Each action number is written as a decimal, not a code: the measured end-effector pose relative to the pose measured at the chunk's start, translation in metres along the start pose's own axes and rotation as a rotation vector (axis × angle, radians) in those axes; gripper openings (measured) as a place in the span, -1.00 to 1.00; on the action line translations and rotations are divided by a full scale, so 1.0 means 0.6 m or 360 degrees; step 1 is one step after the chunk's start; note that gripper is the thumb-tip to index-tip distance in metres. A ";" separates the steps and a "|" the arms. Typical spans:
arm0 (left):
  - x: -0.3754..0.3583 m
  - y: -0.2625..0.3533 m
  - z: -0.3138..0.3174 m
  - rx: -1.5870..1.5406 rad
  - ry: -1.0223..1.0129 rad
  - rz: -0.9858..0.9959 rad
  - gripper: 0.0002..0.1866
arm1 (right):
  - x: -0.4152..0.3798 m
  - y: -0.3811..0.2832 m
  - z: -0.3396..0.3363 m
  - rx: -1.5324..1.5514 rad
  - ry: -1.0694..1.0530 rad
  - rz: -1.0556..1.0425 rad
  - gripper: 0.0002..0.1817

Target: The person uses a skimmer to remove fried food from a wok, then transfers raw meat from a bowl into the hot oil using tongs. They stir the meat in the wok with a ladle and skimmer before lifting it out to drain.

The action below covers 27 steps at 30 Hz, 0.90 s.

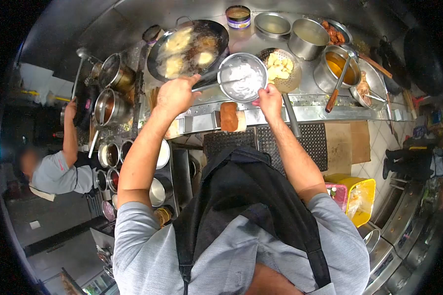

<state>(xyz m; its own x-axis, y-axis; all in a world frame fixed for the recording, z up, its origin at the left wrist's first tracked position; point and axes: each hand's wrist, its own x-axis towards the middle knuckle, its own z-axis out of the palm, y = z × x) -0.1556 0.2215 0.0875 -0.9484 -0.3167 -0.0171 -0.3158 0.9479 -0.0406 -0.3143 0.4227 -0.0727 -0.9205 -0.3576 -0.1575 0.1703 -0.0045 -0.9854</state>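
Note:
My right hand [269, 102] grips the near right rim of a metal bowl [223, 91] with thick white batter-like paste inside. My left hand [174, 97] is closed at the bowl's left side, around the end of a thin dark utensil [207, 79] that reaches over the rim into the paste; its tip is hard to make out. Just beyond that hand sits a black wok [224, 33] of bubbling oil, with several pale yellow battered pieces [174, 66] frying. Right of the bowl, a long-handled perforated strainer [293, 84] holds yellow chunks [279, 66].
Metal pots [308, 39] and a ladle [340, 81] stand at the right. A brown block [228, 116] lies on the front ledge. Pots [108, 107] and sauce containers [112, 155] line the left, where another person [64, 172] works. A yellow bin [362, 199] stands lower right.

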 end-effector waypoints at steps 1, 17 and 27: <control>0.003 -0.005 0.020 -0.0072 0.0044 0.0139 -0.50 | 0.000 -0.002 0.003 0.0025 -0.0003 -0.0024 -0.82; -0.028 0.006 -0.024 -0.0050 -0.0231 0.0017 -0.45 | -0.012 -0.011 0.000 -0.0212 0.0083 -0.0099 -0.76; -0.035 -0.030 -0.008 0.0048 -0.0129 0.0152 -0.53 | -0.003 -0.011 0.005 -0.0398 0.0081 -0.0267 -0.76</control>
<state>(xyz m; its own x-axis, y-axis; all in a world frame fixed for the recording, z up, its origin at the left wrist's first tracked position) -0.1299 0.2114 0.0933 -0.9682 -0.2279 -0.1029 -0.2221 0.9729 -0.0649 -0.3129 0.4205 -0.0656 -0.9459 -0.3242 0.0122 -0.0719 0.1729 -0.9823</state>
